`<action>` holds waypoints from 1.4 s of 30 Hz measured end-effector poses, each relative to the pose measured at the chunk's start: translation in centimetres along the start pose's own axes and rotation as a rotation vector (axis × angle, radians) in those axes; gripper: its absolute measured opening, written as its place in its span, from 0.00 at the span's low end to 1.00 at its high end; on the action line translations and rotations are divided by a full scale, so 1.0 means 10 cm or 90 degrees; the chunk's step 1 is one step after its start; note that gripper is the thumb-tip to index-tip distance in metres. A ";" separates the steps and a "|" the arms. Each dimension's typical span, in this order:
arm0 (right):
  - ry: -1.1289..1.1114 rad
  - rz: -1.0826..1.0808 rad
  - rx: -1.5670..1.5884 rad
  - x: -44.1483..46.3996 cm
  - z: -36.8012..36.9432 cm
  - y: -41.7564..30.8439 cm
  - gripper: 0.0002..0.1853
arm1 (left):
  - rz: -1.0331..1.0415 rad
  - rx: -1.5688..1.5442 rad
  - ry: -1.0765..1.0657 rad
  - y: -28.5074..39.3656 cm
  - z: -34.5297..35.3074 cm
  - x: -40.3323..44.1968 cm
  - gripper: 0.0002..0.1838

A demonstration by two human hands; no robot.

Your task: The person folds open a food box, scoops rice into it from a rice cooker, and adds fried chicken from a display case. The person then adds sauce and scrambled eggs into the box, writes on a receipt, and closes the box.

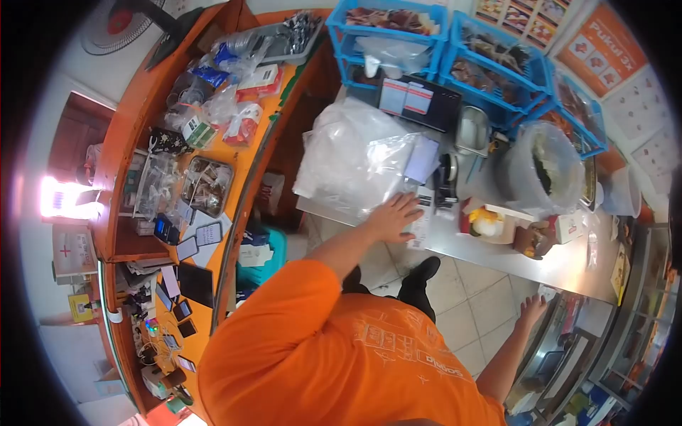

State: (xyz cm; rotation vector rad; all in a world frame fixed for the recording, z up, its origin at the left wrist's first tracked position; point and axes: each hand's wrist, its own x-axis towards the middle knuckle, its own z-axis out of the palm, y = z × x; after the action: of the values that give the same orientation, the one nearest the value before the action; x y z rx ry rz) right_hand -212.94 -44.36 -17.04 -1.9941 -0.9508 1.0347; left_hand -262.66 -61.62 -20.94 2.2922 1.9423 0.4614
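Observation:
My left hand [394,216] lies with fingers spread at the front edge of the steel table. It is beside a stack of clear plastic bags [348,153] and over the edge of a printed white paper slip [422,220]. My right hand [533,310] hangs low at the right, fingers apart, near a small white item [545,292] by the counter's corner; whether they touch I cannot tell. Close to my left hand are a pad of bluish paper [423,160] and a black device [446,177]. Open food boxes [489,224] stand further right.
Blue crates [387,35] of food line the back, with a dark screen [419,103] before them. A large clear tub [540,167] and a metal container [471,130] stand on the steel table. An orange counter [241,153] with phones and packets runs along the left.

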 end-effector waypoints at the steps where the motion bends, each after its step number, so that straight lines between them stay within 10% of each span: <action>1: -0.013 -0.007 0.050 0.22 0.03 -0.13 0.32 | 0.004 0.006 0.005 0.01 -0.02 0.01 0.38; 13: -0.393 -0.035 0.078 1.16 0.80 -0.67 0.29 | -0.194 0.062 -0.245 0.32 -0.23 0.25 0.42; 17: -0.414 -0.039 0.111 1.15 0.88 -0.54 0.22 | -0.246 -0.115 -0.071 0.23 0.09 0.17 0.43; 23: -0.414 -0.087 0.023 0.88 0.91 -0.72 0.37 | -0.370 0.003 -0.108 0.42 -0.07 0.16 0.44; 30: -0.426 -0.055 0.181 1.03 0.75 -0.41 0.30 | -0.256 0.001 -0.141 0.21 -0.02 0.10 0.44; 37: -0.363 0.004 0.129 -0.35 0.17 -0.32 0.34 | -0.105 -0.223 0.107 0.07 0.09 -0.04 0.41; 42: -0.317 0.100 0.110 -1.37 0.49 -0.12 0.27 | -0.137 -0.086 0.016 0.18 -0.10 -0.04 0.42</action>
State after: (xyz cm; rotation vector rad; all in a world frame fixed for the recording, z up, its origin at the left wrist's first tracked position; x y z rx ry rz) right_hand -223.22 -54.08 -13.32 -1.7194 -0.9234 1.6927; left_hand -261.35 -62.43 -19.57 1.9785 2.0712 0.5800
